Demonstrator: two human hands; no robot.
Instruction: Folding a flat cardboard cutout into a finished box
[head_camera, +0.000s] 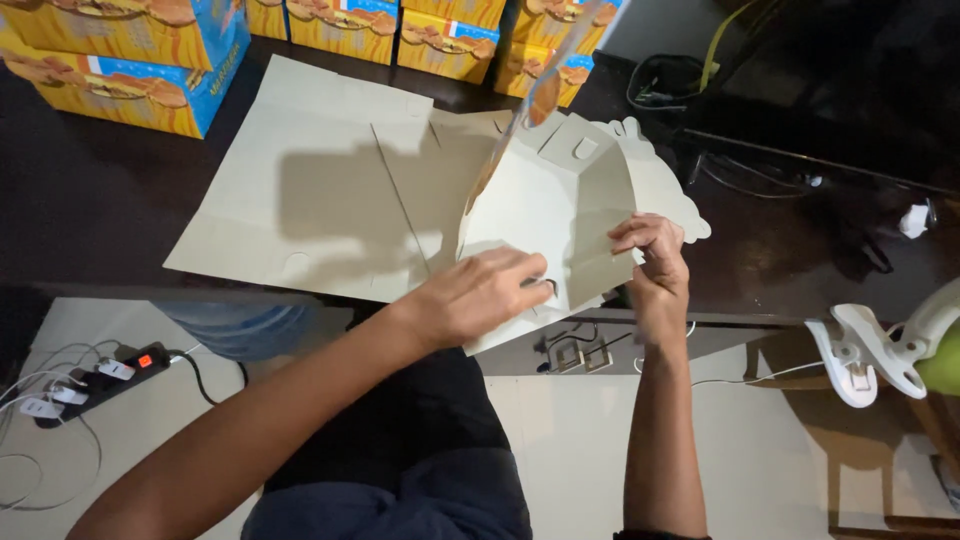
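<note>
The left hand (480, 292) presses flat on the bottom panel of a half-folded cardboard box (545, 210) at the near edge of the dark surface (90, 200), steadying it. The right hand (655, 262) pinches a side flap, holding that wall upright. More flat blanks (310, 180) lie just beside it.

Two bare forearms reaching forward; left hand (478, 292) pressed flat, palm down, right hand (652, 262) raised, fingers curled and pinching.
</note>
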